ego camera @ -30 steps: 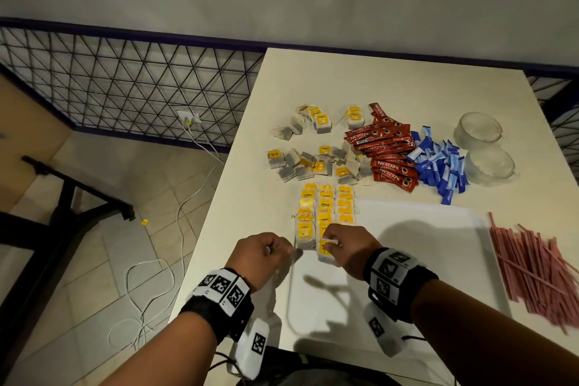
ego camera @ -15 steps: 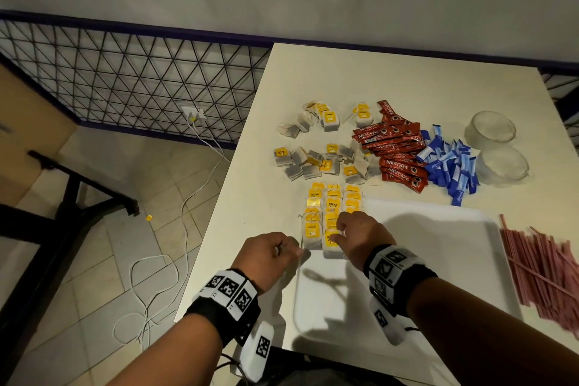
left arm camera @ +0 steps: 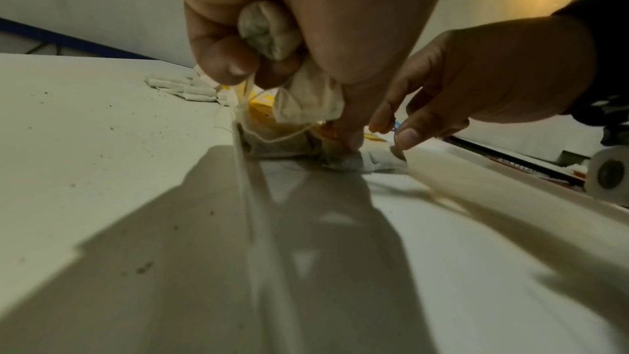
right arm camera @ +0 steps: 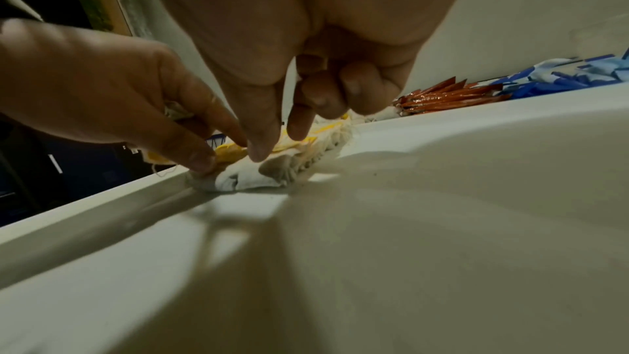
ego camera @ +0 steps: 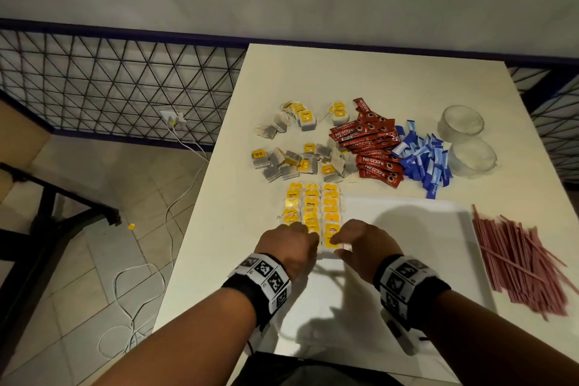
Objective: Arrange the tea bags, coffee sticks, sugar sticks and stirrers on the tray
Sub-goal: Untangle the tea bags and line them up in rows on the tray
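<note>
At tray's (ego camera: 407,229) left side: left hand (ego camera: 286,244) clutching tea bags (left arm camera: 269,28), moved inward; right hand (ego camera: 360,244) pinching row-end bag (ego camera: 330,236).

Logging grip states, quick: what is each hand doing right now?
Left hand: closed, holding spare tea bags in its curled fingers.
Right hand: thumb and forefinger pinch the front tea bag of the row.

Our pale desk (ego camera: 376,78)
On it we see a tray (ego camera: 407,229), tea bags (ego camera: 291,163), coffee sticks (ego camera: 372,147), sugar sticks (ego camera: 423,160), stirrers (ego camera: 517,260) and clear cups (ego camera: 460,122).
</note>
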The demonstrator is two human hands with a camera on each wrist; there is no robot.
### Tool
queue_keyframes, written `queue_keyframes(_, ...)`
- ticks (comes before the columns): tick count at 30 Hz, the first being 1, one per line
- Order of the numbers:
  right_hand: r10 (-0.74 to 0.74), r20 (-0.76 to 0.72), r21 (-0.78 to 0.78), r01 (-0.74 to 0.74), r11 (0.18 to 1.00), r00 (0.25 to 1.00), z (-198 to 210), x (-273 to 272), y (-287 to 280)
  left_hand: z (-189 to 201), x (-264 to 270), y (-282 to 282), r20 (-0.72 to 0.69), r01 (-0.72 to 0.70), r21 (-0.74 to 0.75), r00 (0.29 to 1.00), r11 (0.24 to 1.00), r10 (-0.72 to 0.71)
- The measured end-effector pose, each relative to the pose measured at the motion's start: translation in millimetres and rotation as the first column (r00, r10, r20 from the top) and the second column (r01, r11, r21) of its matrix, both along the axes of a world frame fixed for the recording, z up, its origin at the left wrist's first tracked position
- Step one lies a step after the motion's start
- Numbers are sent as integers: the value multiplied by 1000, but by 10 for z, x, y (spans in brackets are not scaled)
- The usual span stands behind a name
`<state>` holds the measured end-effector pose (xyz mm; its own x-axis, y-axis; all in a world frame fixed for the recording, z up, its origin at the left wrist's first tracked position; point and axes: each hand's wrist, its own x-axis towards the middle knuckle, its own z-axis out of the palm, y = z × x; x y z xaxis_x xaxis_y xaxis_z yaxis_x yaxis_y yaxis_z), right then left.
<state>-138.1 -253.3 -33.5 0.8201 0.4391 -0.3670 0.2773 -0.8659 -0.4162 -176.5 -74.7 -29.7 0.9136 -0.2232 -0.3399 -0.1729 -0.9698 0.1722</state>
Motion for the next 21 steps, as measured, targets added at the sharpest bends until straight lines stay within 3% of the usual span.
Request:
queue_keyframes(7, 70, 54, -16, -70, 997, 996, -67, -20, -7, -52, 60, 2, 1, 41, -3, 999, 999, -41)
queue_keyframes(9, 64, 67, 18, -65, 998, 996, -13, -24, -2, -55, 80, 41, -20, -34, -105, 999, 994, 33)
queue_keyframes(10, 48, 97, 84, -57, 995, 994, 29, -15, 5, -22, 84, 71, -39, -143, -217, 990, 966, 137)
queue_keyframes(11, 23, 129, 175, -45, 983, 991, 76, -5, 17, 44, 81, 102, -82, -303, -394, 952, 868, 295)
queue_keyframes(12, -13, 153, 277, -30, 960, 988, 135, 20, 41, 123, 82, 126, -197, -476, -592, 868, 650, 457)
queue_keyframes(13, -49, 141, 357, -5, 934, 989, 220, 47, 81, 197, 84, 138, -401, -618, -720, 742, 316, 538)
queue_keyframes(14, -69, 111, 405, 18, 914, 992, 308, 76, 129, 286, 84, 147, -619, -699, -715, 614, -26, 490)
queue_keyframes(15, -64, 87, 441, 20, 898, 994, 394, 100, 182, 369, 76, 170, -769, -719, -629, 524, -295, 366)
queue_keyframes(16, -52, 77, 467, 10, 884, 996, 475, 121, 233, 414, 74, 198, -846, -712, -532, 473, -459, 246)
queue_keyframes(17, -31, 83, 486, -13, 874, 996, 555, 134, 283, 447, 74, 229, -877, -702, -463, 451, -542, 166)
queue_keyframes(18, -10, 88, 501, -36, 864, 996, 613, 138, 327, 454, 71, 255, -888, -696, -424, 445, -579, 116)
queue_keyframes(21, 28, 84, 526, -68, 848, 996, 702, 140, 414, 470, 59, 289, -882, -675, -403, 467, -618, 64)
